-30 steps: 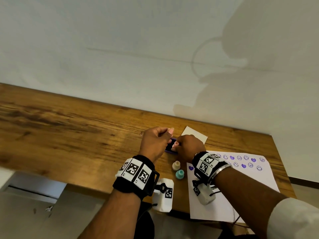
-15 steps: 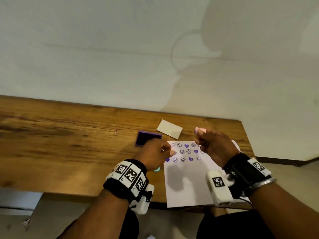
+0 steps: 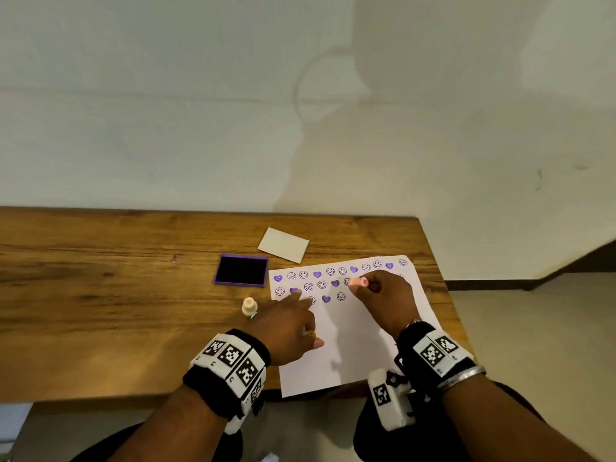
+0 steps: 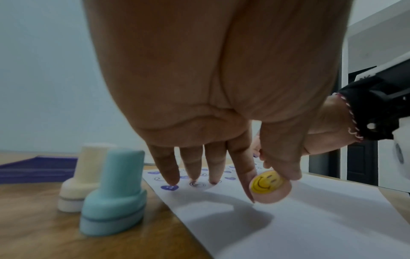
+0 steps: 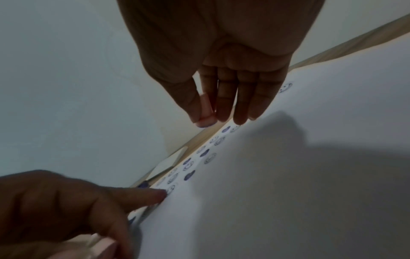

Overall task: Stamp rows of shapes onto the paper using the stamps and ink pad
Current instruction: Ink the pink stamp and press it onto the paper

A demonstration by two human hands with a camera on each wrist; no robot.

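White paper (image 3: 353,345) lies at the table's right end with rows of purple hearts and smileys. My right hand (image 3: 383,295) pinches a pink stamp (image 3: 359,282) upright, just right of the last marks in the lower rows. In the right wrist view the stamp (image 5: 205,112) shows an inked face close over the sheet; contact is unclear. My left hand (image 3: 290,323) presses three straight fingers on the paper's left edge. Its thumb and index pinch a pink stamp cap (image 4: 268,185) with a yellow smiley. The purple ink pad (image 3: 241,270) lies open left of the paper.
A cream stamp (image 3: 249,306) and a teal stamp (image 4: 113,191) stand on the wooden table (image 3: 100,311) just left of my left hand. The pad's white lid (image 3: 283,244) lies behind the paper near the wall. The table's right edge runs close to the paper.
Both hands left the ink pad. The right hand carried the pink stamp over the paper and lowered it beside the last marks. The left hand moved onto the paper's left edge.
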